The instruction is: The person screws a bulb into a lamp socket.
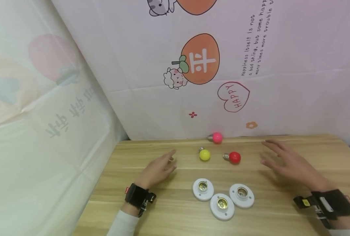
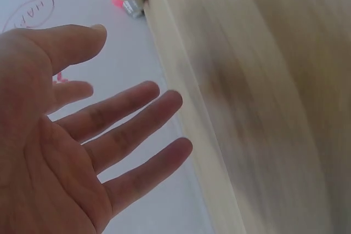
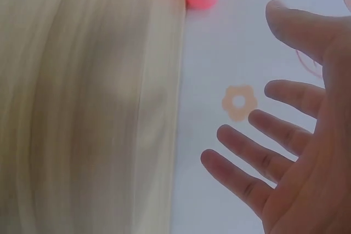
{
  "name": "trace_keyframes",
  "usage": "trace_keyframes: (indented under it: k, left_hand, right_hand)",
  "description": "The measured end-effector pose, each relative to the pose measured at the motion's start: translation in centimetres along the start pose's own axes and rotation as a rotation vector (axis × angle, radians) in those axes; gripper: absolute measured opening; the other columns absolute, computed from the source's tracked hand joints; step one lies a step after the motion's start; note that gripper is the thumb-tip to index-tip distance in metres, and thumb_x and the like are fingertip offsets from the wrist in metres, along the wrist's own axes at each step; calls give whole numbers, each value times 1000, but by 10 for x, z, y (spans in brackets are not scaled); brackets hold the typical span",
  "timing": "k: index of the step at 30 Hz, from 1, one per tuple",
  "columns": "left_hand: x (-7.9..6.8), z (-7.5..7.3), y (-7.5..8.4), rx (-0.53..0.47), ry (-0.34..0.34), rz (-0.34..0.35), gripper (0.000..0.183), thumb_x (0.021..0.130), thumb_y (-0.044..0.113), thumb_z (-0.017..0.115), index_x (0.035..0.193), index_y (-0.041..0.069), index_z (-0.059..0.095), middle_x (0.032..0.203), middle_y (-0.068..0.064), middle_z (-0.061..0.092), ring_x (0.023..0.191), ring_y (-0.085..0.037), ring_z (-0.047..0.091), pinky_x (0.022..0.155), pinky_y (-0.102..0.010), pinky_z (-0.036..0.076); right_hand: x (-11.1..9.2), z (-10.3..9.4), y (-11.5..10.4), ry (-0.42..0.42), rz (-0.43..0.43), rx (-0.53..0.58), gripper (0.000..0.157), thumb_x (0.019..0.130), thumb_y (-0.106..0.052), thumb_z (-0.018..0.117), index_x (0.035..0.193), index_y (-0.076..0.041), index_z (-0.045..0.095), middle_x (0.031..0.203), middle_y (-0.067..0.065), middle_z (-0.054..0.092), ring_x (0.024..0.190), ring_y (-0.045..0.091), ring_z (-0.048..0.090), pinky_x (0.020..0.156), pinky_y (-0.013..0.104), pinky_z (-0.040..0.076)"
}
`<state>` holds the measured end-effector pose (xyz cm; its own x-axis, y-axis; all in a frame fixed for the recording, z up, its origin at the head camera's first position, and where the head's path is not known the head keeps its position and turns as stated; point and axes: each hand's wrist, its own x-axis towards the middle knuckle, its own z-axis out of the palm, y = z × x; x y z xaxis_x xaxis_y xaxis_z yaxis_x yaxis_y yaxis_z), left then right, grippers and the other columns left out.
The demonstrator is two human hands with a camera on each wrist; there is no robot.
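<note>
My left hand (image 1: 157,168) hovers over the left part of the table, fingers loosely extended, with nothing in it. The nearest thing to it is a yellow light bulb (image 1: 205,154), lying to its right. My right hand (image 1: 291,164) is also bare, its fingers spread, to the right of a red light bulb (image 1: 235,157). Behind these two, a pink light bulb (image 1: 217,138) lies by the table's back edge. Nearer to me sit three round white lamp sockets: a left one (image 1: 202,195), a front one (image 1: 222,214) and a right one (image 1: 242,202), brass-coloured inside.
The wooden table (image 1: 169,209) meets a printed white cloth (image 1: 151,111) hung behind it. Another pale cloth (image 1: 45,170) hangs along the left side. Each wrist wears a black strap, the left strap (image 1: 137,196) and the right strap (image 1: 334,205), with a small camera.
</note>
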<state>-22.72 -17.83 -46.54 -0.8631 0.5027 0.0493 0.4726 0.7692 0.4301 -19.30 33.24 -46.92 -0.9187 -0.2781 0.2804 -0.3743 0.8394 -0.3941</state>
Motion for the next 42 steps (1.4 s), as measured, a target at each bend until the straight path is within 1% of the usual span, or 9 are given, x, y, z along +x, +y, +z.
trace_keyframes:
  k: [4, 9, 14, 18, 25, 30, 34, 37, 42]
  left_hand:
    - [-2, 3, 11, 22, -21, 17, 67, 108, 30, 64, 167, 20, 35, 144, -10, 68, 127, -22, 68, 108, -43, 56]
    - [-4, 7, 22, 21, -18, 53, 56, 108, 27, 64, 159, 15, 48, 142, -7, 69, 128, -21, 67, 109, -42, 55]
    - [-4, 13, 25, 67, 29, 175, 38, 105, 26, 68, 140, 11, 66, 149, -8, 62, 138, -24, 60, 116, -42, 50]
    - [-4, 16, 26, 80, 49, 227, 35, 105, 29, 69, 136, 12, 69, 149, -7, 60, 139, -23, 58, 118, -41, 49]
    - [-3, 20, 36, 33, -2, 232, 41, 107, 28, 64, 144, 11, 62, 153, -7, 58, 142, -23, 56, 120, -41, 47]
    - [-4, 22, 41, 18, -43, 213, 39, 109, 30, 61, 145, 14, 61, 151, -2, 60, 140, -17, 58, 119, -36, 47]
    - [-6, 24, 45, 20, -52, 202, 38, 109, 31, 61, 145, 17, 61, 147, 1, 63, 137, -13, 60, 116, -33, 50]
    - [-7, 26, 47, 15, -61, 209, 39, 109, 31, 60, 145, 18, 61, 146, 2, 64, 134, -12, 62, 113, -32, 52]
    - [-8, 27, 52, -27, -84, 219, 40, 109, 34, 59, 146, 19, 60, 147, 2, 63, 134, -12, 61, 112, -32, 52]
  right_hand:
    - [6, 5, -9, 1, -29, 22, 72, 97, -37, 78, 155, -6, 50, 157, 28, 46, 130, 54, 55, 93, 77, 48]
    - [12, 9, -23, -39, -37, 46, 70, 98, -37, 77, 154, -5, 51, 156, 29, 47, 119, 52, 64, 89, 71, 54]
    - [17, 15, -30, -69, -48, 76, 68, 99, -34, 76, 155, -6, 50, 157, 29, 46, 115, 50, 68, 87, 66, 58]
    - [20, 18, -35, -76, -51, 89, 69, 99, -33, 76, 155, -4, 49, 157, 30, 46, 117, 51, 67, 89, 64, 59]
    - [25, 24, -40, -79, -56, 91, 69, 99, -33, 76, 156, -6, 48, 159, 28, 45, 119, 50, 67, 91, 63, 59]
    - [28, 29, -41, -74, -72, 91, 68, 98, -29, 78, 156, -6, 49, 158, 26, 47, 123, 49, 64, 91, 61, 60]
    - [30, 30, -44, -78, -87, 94, 68, 97, -27, 78, 155, -5, 49, 157, 27, 47, 125, 50, 62, 92, 62, 60]
    - [31, 31, -47, -88, -74, 91, 68, 97, -28, 78, 156, -6, 49, 159, 27, 45, 132, 51, 57, 97, 67, 56]
    - [32, 34, -49, -106, -61, 87, 69, 96, -27, 78, 156, -7, 50, 162, 26, 43, 145, 53, 43, 109, 76, 41]
